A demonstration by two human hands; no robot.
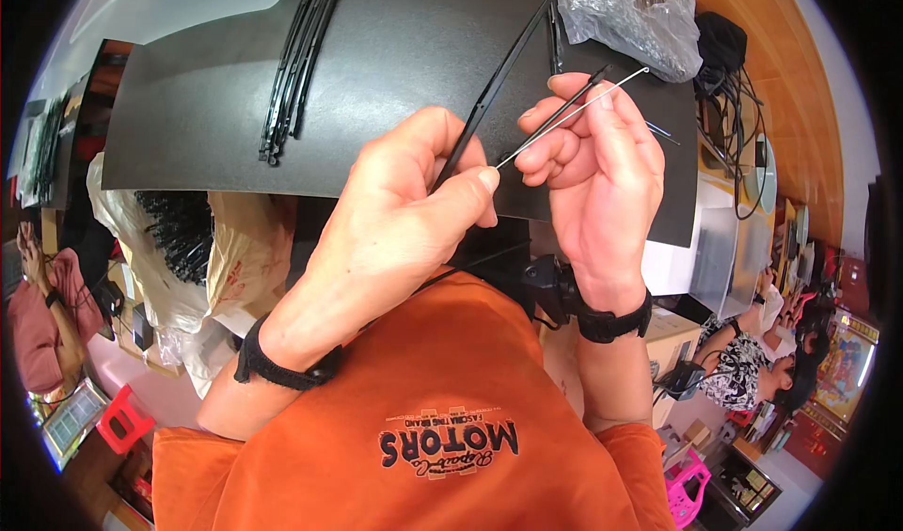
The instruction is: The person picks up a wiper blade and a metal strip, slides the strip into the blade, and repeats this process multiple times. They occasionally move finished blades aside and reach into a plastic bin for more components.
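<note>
My left hand [404,188] is closed, gripping a long, slim black stick [503,72] between thumb and fingers; the stick slants up and to the right. My right hand [607,174] has its thumb and fingertips closed around a thinner black rod [567,108] and a thin silver metal rod [623,84] lying along it. A small loop or hook forms the metal rod's far end. Its near end reaches my left thumb, where the contact is partly hidden. Both hands are above the near edge of a black mat [404,70].
A row of black sticks [303,65] lies on the mat's left part. At the back right is a clear plastic bag [630,9] of thin metal pieces. Below the mat's left edge hangs a bag [240,239] of black pieces. Dark cables [743,98] hang at right. Other people sit at both sides.
</note>
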